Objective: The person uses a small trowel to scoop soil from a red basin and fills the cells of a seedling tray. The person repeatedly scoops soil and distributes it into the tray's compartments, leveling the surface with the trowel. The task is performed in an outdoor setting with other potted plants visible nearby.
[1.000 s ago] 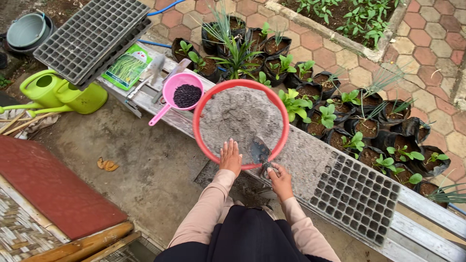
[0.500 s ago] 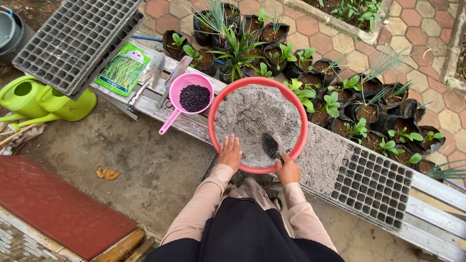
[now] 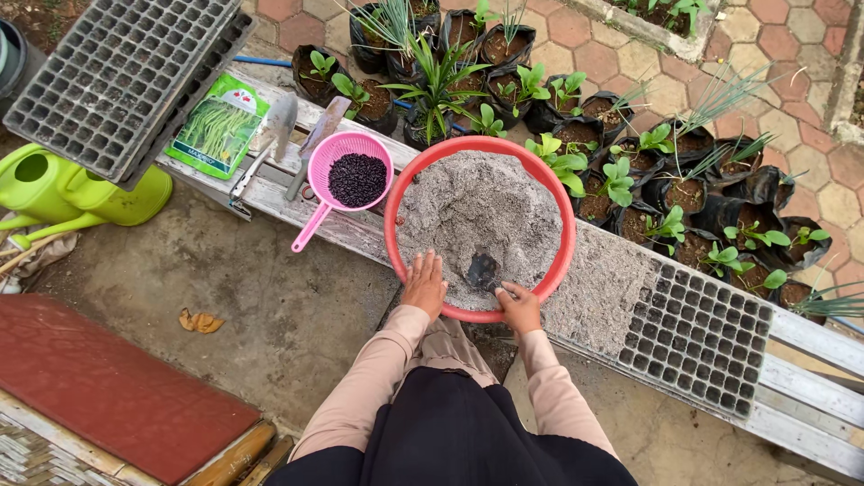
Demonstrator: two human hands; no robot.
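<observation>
A red round basin [image 3: 396, 261] heaped with grey soil [image 3: 477, 207] stands on a wooden bench [image 3: 810, 378]. My left hand [image 3: 425, 286] lies flat on the soil at the near rim, fingers apart and holding nothing. At the rim to its right, my right hand [image 3: 520, 306] grips the handle of a small dark trowel [image 3: 482, 268], whose blade is dug into the soil.
A pink strainer of black seeds [image 3: 357, 178], a green seed packet [image 3: 218, 126] and metal trowels [image 3: 281, 121] lie left of the basin. Black seed trays [image 3: 117, 72] [image 3: 697, 337] flank it. There is a green watering can [image 3: 85, 193] at left and seedlings in black bags [image 3: 630, 180] behind.
The trowel in my right hand has moved a little left and sunk deeper into the soil. My left hand stays at the near rim.
</observation>
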